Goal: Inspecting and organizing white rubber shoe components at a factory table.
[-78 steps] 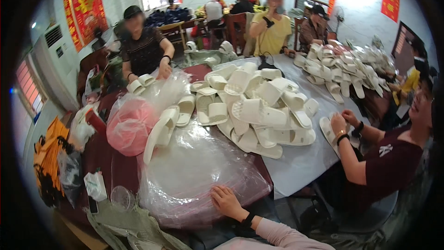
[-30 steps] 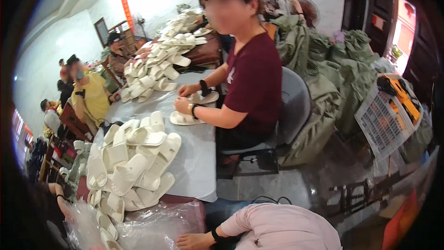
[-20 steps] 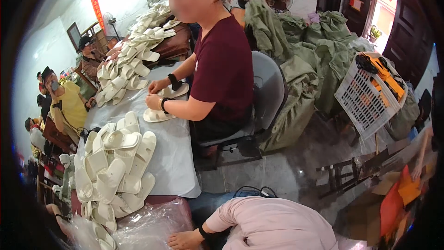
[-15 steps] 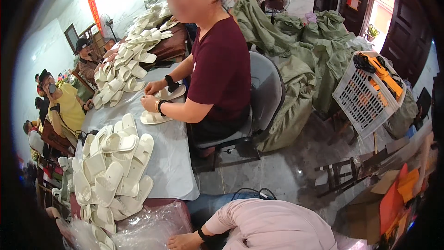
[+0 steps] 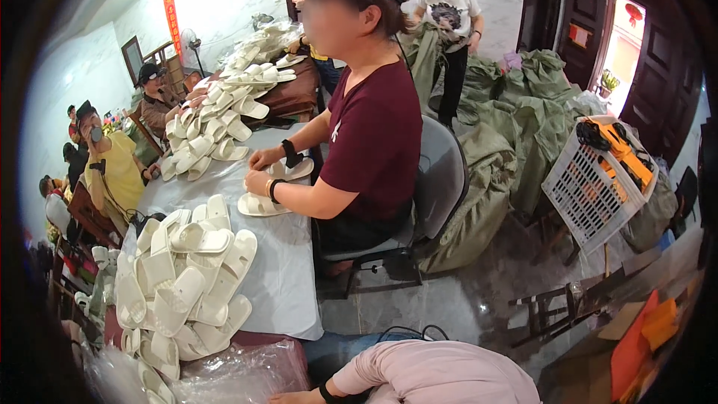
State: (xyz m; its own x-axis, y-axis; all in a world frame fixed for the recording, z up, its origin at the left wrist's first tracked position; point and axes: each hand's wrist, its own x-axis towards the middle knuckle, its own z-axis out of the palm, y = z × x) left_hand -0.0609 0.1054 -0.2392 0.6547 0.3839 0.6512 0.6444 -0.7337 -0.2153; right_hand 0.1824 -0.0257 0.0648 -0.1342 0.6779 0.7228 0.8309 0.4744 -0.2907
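Observation:
At the lower edge, my right hand [image 5: 296,398] lies by a heap of clear plastic film [image 5: 243,370], below a black wristband. The frame cuts off most of its fingers, so I cannot make out whether it grips the film. My right arm in its pink sleeve [image 5: 449,374] fills the bottom of the view. My left hand does not show. Beyond the film, a pile of cream slippers [image 5: 183,292] overlaps the table's near end, some tilted over others. Across the white-covered table, a co-worker in a maroon shirt [image 5: 378,131] has both hands at a pair of slippers [image 5: 262,204].
Farther along the table [image 5: 288,277] lies a second slipper pile [image 5: 224,116], with more people seated at left. A grey chair [image 5: 441,172] holds the co-worker. Green sacks [image 5: 479,187], a white crate [image 5: 591,187] and an orange-red sheet [image 5: 632,348] are on the right.
The view has tilted up slightly. My right hand has slipped lower, partly out of frame. At the back, the person in the white shirt shows more fully, farther right, holding a green sack.

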